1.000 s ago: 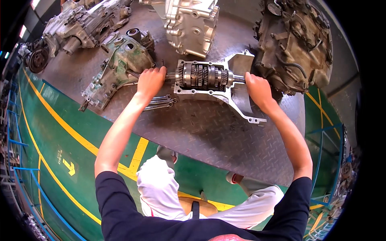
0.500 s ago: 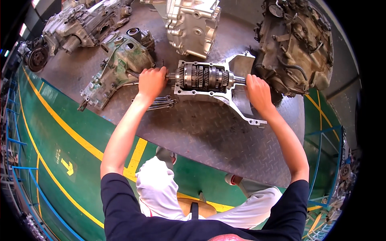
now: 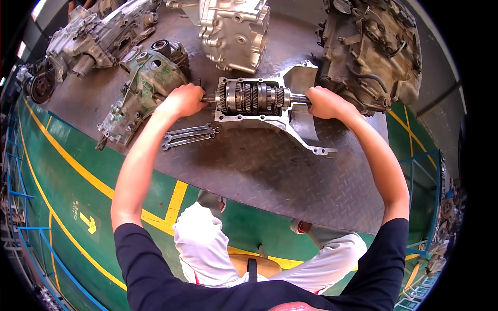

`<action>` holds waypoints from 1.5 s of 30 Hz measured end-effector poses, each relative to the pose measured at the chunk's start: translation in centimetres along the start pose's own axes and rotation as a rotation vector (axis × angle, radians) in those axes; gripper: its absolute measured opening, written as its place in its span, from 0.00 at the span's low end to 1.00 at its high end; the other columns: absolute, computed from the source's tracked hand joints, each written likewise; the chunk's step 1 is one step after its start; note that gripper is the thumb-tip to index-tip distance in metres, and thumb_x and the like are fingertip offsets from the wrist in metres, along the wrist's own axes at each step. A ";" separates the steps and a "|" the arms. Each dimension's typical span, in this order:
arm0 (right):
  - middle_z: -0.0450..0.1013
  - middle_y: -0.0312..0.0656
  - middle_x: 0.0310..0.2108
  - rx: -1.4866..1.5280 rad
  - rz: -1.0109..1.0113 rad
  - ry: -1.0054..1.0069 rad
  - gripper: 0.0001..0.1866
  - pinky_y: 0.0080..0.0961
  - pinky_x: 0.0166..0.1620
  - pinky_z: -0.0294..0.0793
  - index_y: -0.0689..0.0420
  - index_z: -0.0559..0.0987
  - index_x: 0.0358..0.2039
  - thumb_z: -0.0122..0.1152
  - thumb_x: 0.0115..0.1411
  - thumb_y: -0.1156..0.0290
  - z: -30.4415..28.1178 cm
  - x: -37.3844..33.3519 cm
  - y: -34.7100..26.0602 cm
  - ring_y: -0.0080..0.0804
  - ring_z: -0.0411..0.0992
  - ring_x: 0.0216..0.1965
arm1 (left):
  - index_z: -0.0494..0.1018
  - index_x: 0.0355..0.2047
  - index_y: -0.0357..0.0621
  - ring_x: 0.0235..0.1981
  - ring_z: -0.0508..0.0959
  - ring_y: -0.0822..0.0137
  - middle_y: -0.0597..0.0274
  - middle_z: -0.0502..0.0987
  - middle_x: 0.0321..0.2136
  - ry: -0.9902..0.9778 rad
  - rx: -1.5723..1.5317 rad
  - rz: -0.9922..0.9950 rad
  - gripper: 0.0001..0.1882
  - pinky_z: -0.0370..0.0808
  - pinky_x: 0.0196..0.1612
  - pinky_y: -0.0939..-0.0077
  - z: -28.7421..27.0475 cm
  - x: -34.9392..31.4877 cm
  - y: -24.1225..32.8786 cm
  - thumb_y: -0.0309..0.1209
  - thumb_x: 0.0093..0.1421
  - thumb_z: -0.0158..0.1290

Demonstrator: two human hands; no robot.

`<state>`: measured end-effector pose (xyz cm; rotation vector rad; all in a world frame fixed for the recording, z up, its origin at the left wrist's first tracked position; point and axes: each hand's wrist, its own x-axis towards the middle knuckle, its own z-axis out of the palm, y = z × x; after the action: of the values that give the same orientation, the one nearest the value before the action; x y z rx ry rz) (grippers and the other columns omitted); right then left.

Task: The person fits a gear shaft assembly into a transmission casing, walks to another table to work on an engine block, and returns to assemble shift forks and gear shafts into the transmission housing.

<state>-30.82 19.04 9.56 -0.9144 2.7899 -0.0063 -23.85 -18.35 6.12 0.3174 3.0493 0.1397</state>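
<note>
A gear shaft (image 3: 253, 97) with several toothed gears lies across the open silver gearbox housing (image 3: 254, 119). My left hand (image 3: 185, 100) is closed around the shaft's left end, just outside the housing wall. The other end, by the housing's flared bell, is gripped by my right hand (image 3: 328, 103). Both fists hide the shaft tips. Whether the shaft rests fully in its seats I cannot tell. Several combination wrenches (image 3: 191, 136) lie side by side on the metal table, near my left wrist.
A green-stained gearbox (image 3: 148, 85) sits beyond my left hand. Behind the housing stands a silver gearbox casing (image 3: 233, 36). To the right is a big dark brown transmission (image 3: 368, 57), and another transmission (image 3: 96, 44) lies far left. The checkered steel tabletop (image 3: 290, 181) has a slanting front edge.
Both elbows have swung outward, and my wrists have turned with them. My hands stay on the shaft ends. The whole view has shifted slightly, so the table's things appear further left.
</note>
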 end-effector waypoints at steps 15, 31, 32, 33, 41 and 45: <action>0.73 0.53 0.24 -0.242 -0.020 0.367 0.06 0.46 0.30 0.73 0.61 0.71 0.27 0.57 0.48 0.77 3.1 -1.4 -0.7 0.53 0.74 0.29 | 0.80 0.35 0.39 0.38 0.77 0.43 0.41 0.78 0.32 -0.118 -0.109 0.070 0.19 0.75 0.43 0.57 0.5 1.5 -0.5 0.43 0.53 0.58; 0.65 0.42 0.32 -0.426 -0.139 0.723 0.14 0.31 0.39 0.63 0.60 0.70 0.40 0.51 0.51 0.75 5.0 -3.5 -1.8 0.36 0.65 0.38 | 0.67 0.24 0.45 0.25 0.78 0.55 0.58 0.73 0.19 0.834 0.297 0.160 0.09 0.74 0.28 0.61 5.9 -0.9 0.8 0.34 0.54 0.55; 0.65 0.42 0.32 -0.371 -0.145 0.730 0.14 0.31 0.39 0.63 0.60 0.70 0.40 0.53 0.50 0.75 4.7 -3.8 -2.1 0.37 0.66 0.37 | 0.68 0.24 0.44 0.27 0.79 0.54 0.56 0.75 0.20 0.793 0.291 0.147 0.08 0.75 0.29 0.60 5.5 -1.1 1.2 0.33 0.54 0.54; 0.66 0.42 0.31 -0.317 -0.152 0.738 0.15 0.31 0.38 0.64 0.61 0.70 0.39 0.55 0.49 0.75 4.4 -4.0 -2.3 0.38 0.67 0.36 | 0.68 0.24 0.44 0.27 0.79 0.54 0.56 0.75 0.20 0.794 0.295 0.149 0.08 0.75 0.29 0.60 5.0 -0.9 1.5 0.33 0.54 0.54; 0.75 0.55 0.29 -0.072 -0.012 0.239 0.14 0.43 0.38 0.73 0.63 0.76 0.35 0.62 0.48 0.70 0.8 -0.5 -0.5 0.52 0.74 0.34 | 0.79 0.36 0.32 0.41 0.79 0.46 0.38 0.78 0.37 -0.183 0.008 -0.085 0.19 0.76 0.46 0.58 0.8 2.1 0.3 0.37 0.52 0.54; 0.76 0.58 0.31 0.033 0.025 -0.213 0.14 0.38 0.40 0.75 0.66 0.80 0.32 0.64 0.45 0.71 -1.2 0.4 -0.6 0.50 0.76 0.36 | 0.78 0.37 0.33 0.42 0.78 0.45 0.40 0.79 0.38 -0.556 -0.074 -0.089 0.18 0.75 0.46 0.60 -0.2 4.1 0.1 0.36 0.51 0.57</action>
<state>-31.05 18.21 10.73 -0.8212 2.5963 0.0462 -27.90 -17.44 6.07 0.1761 2.4948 0.1323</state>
